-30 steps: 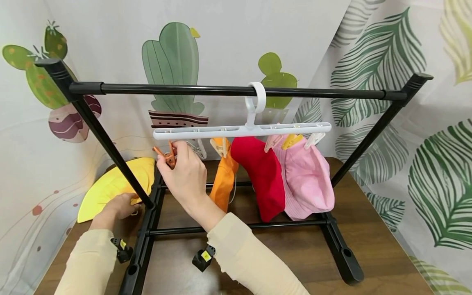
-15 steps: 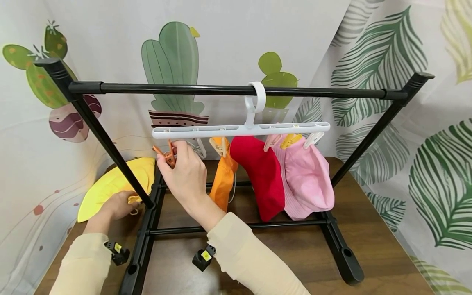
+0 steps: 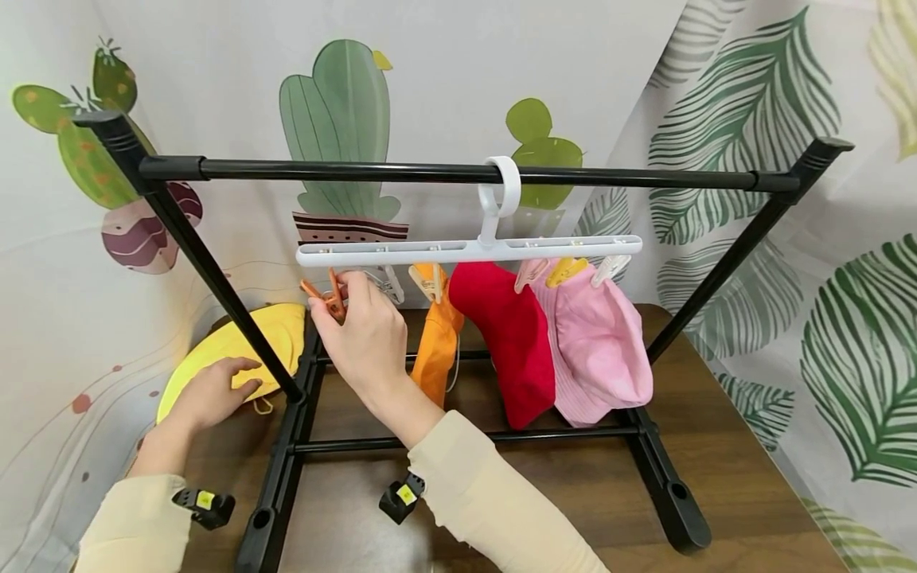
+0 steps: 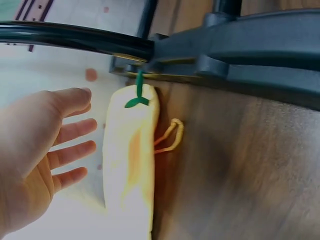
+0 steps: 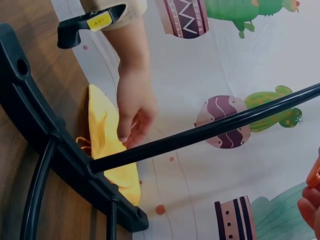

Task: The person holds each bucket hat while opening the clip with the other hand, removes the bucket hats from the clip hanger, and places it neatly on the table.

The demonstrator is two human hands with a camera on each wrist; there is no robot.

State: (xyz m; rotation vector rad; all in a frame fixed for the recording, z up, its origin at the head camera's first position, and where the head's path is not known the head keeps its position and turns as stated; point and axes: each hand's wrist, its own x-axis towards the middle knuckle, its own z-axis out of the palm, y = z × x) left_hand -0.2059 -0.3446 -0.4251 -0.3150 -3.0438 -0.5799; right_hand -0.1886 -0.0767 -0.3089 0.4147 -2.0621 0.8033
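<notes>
The right hand (image 3: 365, 334), below the left half of the black rack's (image 3: 344, 170) top bar, pinches an orange clip (image 3: 334, 301) between thumb and fingers. The left hand (image 3: 215, 393) is just outside the rack's left upright, over a yellow hat (image 3: 282, 333), its fingers loosely spread and holding nothing — the left wrist view shows a gap between its fingertips and the hat's crown. The hat lies on the table (image 3: 344, 517), partly behind the rack's left upright, with a green sprout (image 4: 140, 92) on top and a thin cord loop (image 4: 176, 136) at its side nearer the rack.

A white hanger (image 3: 430, 253) hooks over the rack's top bar, right of its middle. Under that bar hang an orange cloth piece (image 3: 437, 346) near the centre, then a red cloth piece (image 3: 512, 358) and a pink cap (image 3: 605, 350) towards the rack's right upright — a beige clip (image 3: 433, 284) is on the orange one.
</notes>
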